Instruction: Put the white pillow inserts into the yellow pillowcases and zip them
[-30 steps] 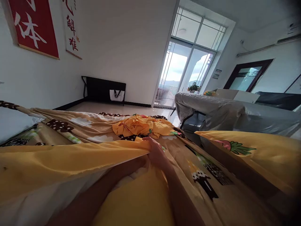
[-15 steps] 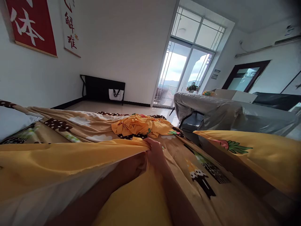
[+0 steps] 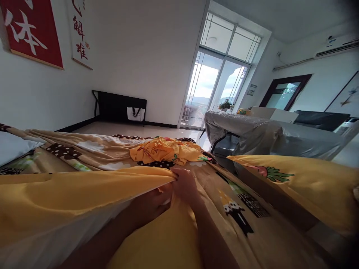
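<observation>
Cover (image 3: 84,186) – yellow, just above the blanket, pulled taut. Clock read from the right hand (image 3: 186,188): upper flap runs out to 9, its edge slanting down across the left forearm; pale layer (image 3: 53,239) shows under that edge. More yellow cloth drops away at 7, between the forearms.

Right hand: closed, thumb and fingers pinching the cover's corner, no visible gap. Left hand (image 3: 157,203): at 8, just beside the right, inside the fold under the upper flap. Fingers look bent, tips partly hidden and dark – can't tell if it grips anything.

Blanket (image 3: 263,239): tan, printed, spread under all this. On it, crumpled yellow cloth (image 3: 168,149) at 11, near the right hand but not touching; pineapple print at its right end. White pillow (image 3: 17,145) far out at 9, cut off by the view's edge. Yellow pillow (image 3: 314,190) at 3, well apart from the hands, pineapple print on top.

Further out: table (image 3: 252,130) at 2, under clear plastic. Plant (image 3: 225,105) at 1, in front of the glass door (image 3: 204,93). White bag (image 3: 136,114) between 10 and 11, against a black panel (image 3: 112,104). Red scroll (image 3: 32,35) on the wall at 10.
</observation>
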Motion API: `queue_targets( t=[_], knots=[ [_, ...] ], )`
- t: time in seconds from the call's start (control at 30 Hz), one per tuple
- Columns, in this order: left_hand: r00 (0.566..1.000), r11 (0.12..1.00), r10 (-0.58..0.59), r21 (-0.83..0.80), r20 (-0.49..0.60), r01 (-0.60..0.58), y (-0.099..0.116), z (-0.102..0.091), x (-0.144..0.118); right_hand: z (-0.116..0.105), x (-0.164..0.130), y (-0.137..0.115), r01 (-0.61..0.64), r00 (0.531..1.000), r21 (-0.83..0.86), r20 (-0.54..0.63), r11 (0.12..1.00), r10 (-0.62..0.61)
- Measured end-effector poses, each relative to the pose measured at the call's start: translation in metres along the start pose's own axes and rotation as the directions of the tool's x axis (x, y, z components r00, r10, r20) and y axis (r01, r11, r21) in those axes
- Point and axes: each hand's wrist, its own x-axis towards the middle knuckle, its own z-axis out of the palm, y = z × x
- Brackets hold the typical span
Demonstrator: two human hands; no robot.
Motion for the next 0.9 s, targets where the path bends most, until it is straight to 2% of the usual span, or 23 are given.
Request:
queue_targets(
  t=[0.1, 0.2, 0.33, 0.4, 0.53, 0.67, 0.8, 0.87, 0.9],
  knots=[
    [0.985, 0.986, 0.150, 0.089, -0.089, -0.142, 0.001, 0.001, 0.000, -0.005, 0.001, -0.001, 0.073, 0.995, 0.098, 0.054, 0.992, -0.079],
    [0.920, 0.905, 0.370, 0.273, -0.129, -0.325, 0.005, -0.002, 0.001, -0.009, 0.001, -0.003, 0.129, 0.986, 0.254, 0.070, 0.959, -0.152],
    [0.855, 0.797, 0.501, 0.456, -0.134, -0.396, 0.011, -0.005, 0.002, -0.013, -0.001, -0.006, 0.090, 0.990, 0.292, 0.074, 0.952, -0.116],
    [0.861, 0.811, 0.482, 0.455, -0.161, -0.369, 0.012, -0.005, 0.003, -0.012, -0.003, -0.007, 0.070, 0.994, 0.260, 0.060, 0.963, -0.089],
    [0.902, 0.872, 0.381, 0.401, -0.200, -0.280, 0.011, -0.004, 0.005, -0.007, -0.001, -0.005, 0.054, 0.998, 0.233, 0.030, 0.971, -0.063],
    [0.894, 0.851, 0.400, 0.444, -0.200, -0.281, 0.009, -0.003, 0.007, 0.001, 0.002, -0.001, 0.058, 0.997, 0.262, 0.036, 0.963, -0.069],
    [0.861, 0.811, 0.451, 0.511, -0.237, -0.284, 0.009, -0.002, 0.007, 0.005, 0.003, 0.000, 0.046, 0.998, 0.289, 0.022, 0.956, -0.054],
    [0.865, 0.831, 0.431, 0.486, -0.257, -0.269, 0.009, -0.002, 0.007, 0.006, 0.002, 0.000, 0.031, 0.999, 0.281, -0.015, 0.959, -0.028],
    [0.881, 0.852, 0.396, 0.461, -0.259, -0.248, 0.010, -0.002, 0.007, 0.006, 0.002, -0.001, 0.028, 0.999, 0.277, -0.031, 0.960, -0.020]
  ],
)
